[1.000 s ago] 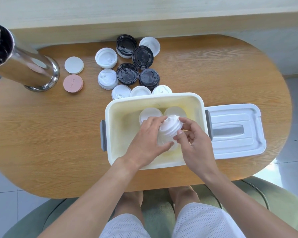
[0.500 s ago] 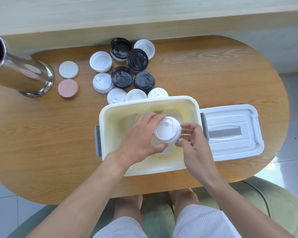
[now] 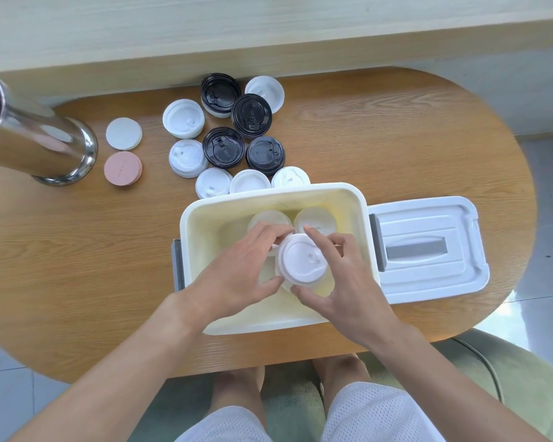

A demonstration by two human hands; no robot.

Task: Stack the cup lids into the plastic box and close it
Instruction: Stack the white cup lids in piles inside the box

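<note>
An open cream plastic box point(image 3: 201, 218) stands on the wooden table near its front edge. Inside it, my left hand point(image 3: 237, 275) and my right hand point(image 3: 342, 282) both hold a stack of white cup lids point(image 3: 302, 260), fingers curled around its sides. Two more white lids point(image 3: 316, 218) lie at the box's far end. Behind the box lie several loose white lids point(image 3: 183, 118) and black lids point(image 3: 251, 115). The box's white cover point(image 3: 428, 250) lies flat to the right of the box.
A shiny metal cylinder point(image 3: 29, 145) stands at the table's left. A white disc point(image 3: 123, 134) and a pink disc point(image 3: 123, 168) lie beside it. A pale wall ledge runs behind the table. My knees and a green seat show below the table edge.
The lid stack has turned from tilted to upright, its top now facing the camera. My right hand has spread from the stack's right side to grip it from both far and near sides.
</note>
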